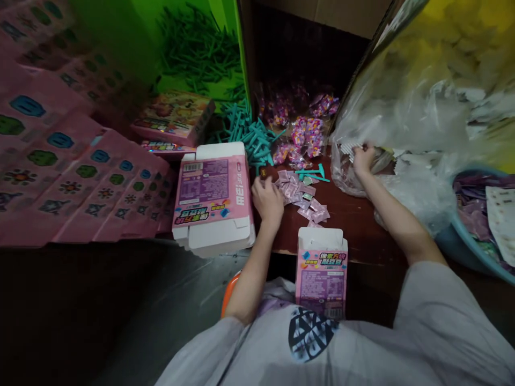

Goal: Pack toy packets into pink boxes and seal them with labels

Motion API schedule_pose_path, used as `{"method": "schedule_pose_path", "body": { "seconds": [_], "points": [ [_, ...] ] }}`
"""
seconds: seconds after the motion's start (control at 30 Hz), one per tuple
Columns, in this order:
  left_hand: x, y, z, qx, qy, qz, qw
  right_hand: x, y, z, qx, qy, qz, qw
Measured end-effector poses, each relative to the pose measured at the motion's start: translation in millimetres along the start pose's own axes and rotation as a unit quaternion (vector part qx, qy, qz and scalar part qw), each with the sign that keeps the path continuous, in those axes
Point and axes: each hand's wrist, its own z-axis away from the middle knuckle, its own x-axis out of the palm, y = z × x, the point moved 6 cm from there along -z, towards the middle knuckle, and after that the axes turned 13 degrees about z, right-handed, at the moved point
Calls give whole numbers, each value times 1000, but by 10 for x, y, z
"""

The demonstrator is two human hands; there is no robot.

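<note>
Dark red table: pink sachets, teal sticks, flat cartons, bead bags.

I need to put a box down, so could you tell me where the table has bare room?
Bare wood lies between the open pink box and the right forearm. Around the left hand, the pink sachets and teal sticks crowd it.

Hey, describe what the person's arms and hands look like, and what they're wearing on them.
Both forearms are bare, with no gloves, rings or watch visible on the left hand or the right hand. Loose pale grey short sleeves cover the upper arms, part of a shirt with a dark round print.
</note>
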Motion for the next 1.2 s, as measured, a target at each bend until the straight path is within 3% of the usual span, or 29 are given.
{"method": "schedule_pose_path", "body": {
  "seconds": [0.1,0.2,0.3,0.4,0.63,0.8,0.93,1.07,1.2],
  "points": [
    [85,-136,-219,-76,13,-33,996,-239,12,519,-5,23,-132,991],
    [175,-182,-268,-116,-31,-57,991,-247,-186,878,-78,-82,-210,971],
    [198,-182,-273,-144,-44,-76,986,-98,-491,970,-175,-210,-206,940],
    [212,-198,-289,-174,-48,-83,980,104,-751,862,-221,-270,-190,918],
    [280,-197,-343,-154,-31,-47,987,507,-1252,676,-156,-227,-185,943],
    [310,-210,-427,-157,-9,-58,986,603,-1324,559,-62,-178,-166,968],
    [337,-215,-464,-164,-14,-46,985,293,-1350,541,-133,-110,-138,975],
    [334,-176,-456,-130,3,-32,991,-263,-1323,733,-202,-62,-149,966],
    [318,-116,-455,-68,41,9,997,-773,-1157,935,-200,-18,-174,964]
  ]
}}
